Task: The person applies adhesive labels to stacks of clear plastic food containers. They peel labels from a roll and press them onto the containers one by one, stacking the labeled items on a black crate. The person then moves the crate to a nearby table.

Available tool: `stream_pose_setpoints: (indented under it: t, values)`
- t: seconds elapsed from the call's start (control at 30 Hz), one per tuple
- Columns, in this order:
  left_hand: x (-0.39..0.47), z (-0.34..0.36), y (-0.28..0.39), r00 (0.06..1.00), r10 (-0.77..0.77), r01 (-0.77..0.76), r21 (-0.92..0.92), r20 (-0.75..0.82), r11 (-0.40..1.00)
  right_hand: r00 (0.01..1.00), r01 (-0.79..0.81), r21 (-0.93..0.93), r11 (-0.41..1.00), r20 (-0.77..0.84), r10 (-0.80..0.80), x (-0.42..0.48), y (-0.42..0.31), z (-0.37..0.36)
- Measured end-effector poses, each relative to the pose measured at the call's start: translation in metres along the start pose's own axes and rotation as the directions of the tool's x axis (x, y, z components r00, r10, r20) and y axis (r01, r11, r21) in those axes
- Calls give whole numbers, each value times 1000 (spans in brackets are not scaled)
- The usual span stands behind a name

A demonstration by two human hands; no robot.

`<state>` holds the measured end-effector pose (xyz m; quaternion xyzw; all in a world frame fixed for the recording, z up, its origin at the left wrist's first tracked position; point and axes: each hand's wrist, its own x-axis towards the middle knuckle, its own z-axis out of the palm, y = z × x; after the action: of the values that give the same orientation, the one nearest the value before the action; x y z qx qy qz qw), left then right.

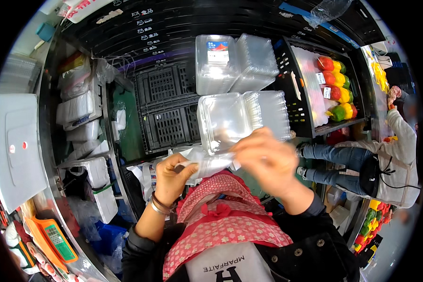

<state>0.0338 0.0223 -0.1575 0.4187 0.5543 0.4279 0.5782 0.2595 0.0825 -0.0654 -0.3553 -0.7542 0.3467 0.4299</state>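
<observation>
My left hand (174,176) pinches a whitish, see-through sheet or strip (211,166) between thumb and fingers, just in front of my flowered apron. My right hand (268,160), blurred, is at the strip's other end with its fingers bent; whether it grips the strip I cannot tell. Right beyond the hands stands a stack of clear plastic trays (224,120), its near edge close to my right fingers. Another clear stack (268,112) adjoins it. Farther back are more nested clear containers (257,60), and one tray stack (216,75) bears a printed label.
Black crates (167,120) lie left of the trays. A black crate (303,120) at the right holds packed red, yellow and green peppers (338,88). A co-worker (391,151) stands at the right. An orange scale (54,243) is at the lower left.
</observation>
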Motion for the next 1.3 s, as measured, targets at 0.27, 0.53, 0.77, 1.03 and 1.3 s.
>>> stream_pose_setpoints:
  t: [0.27, 0.53, 0.77, 1.03, 1.3]
  values:
    - [-25, -12, -25, 974, 207, -212, 58, 89, 976, 668, -738, -146, 659, -24, 744, 4, 123, 18]
    - [-29, -11, 5, 951, 295, -308, 333, 90, 891, 675, -526, -751, 399, -82, 733, 4, 111, 41]
    - [-12, 5, 15, 906, 422, -415, 232, 22, 880, 730, -622, -741, 254, -430, 531, -42, 105, -22]
    - [23, 8, 33, 818, 549, -563, 432, 172, 705, 916, -347, -664, 662, -391, 88, 11, 80, -54]
    - [42, 18, 48, 895, 441, -439, 286, 60, 852, 753, -620, -703, 348, -409, 515, 122, 240, -72]
